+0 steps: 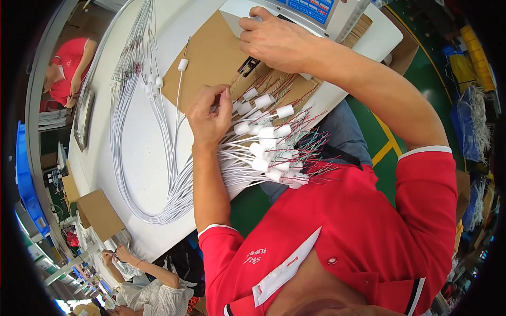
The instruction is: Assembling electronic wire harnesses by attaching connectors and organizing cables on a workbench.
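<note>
Red polo shirt of the wearer fills the lower right, nearest the lens, white collar trim showing.

Left hand: forearm rises from the lower edge. Fingers curled inward, thumb and forefinger pinched on the thin stripped wires of one cable, at the tip of the hand. Rest of the hand lies over the bundle of white cables.

Cable bundle: long white leads sweep in a loop across the white table, from the far left edge round to the near edge, then fan out under and to the right of the left hand. Fanned ends carry small white cylindrical plugs, with red and green wire tips sticking out past them toward the shirt. One separate lead with a white plug lies straight on the table, just left of the cardboard.

Right hand: reaches across to the white machine at the top, fingers bent and resting on its front edge. Whether they grip anything I cannot tell. A small dark clamp sits just below this hand, wire tips pointing at it.

Brown cardboard sheet lies under the machine and the hands.

Other people: one in red at far left, one in a striped shirt at bottom left.
</note>
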Motion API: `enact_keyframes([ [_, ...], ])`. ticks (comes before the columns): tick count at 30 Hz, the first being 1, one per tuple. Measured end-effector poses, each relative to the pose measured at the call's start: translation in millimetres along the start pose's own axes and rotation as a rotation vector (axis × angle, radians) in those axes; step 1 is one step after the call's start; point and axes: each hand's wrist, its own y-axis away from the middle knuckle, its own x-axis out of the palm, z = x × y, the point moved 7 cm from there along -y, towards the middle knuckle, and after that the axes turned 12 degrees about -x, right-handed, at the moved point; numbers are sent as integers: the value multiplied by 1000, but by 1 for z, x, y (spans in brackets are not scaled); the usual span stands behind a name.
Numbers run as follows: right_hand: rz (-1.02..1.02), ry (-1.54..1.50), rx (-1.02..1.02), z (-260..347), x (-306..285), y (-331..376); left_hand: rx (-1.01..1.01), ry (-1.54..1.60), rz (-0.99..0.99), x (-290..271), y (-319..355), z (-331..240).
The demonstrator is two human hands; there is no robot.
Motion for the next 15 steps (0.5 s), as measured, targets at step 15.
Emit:
enact_keyframes([
  [15,32,-28,7,1,1,0,-179,22,118,12,3,19],
])
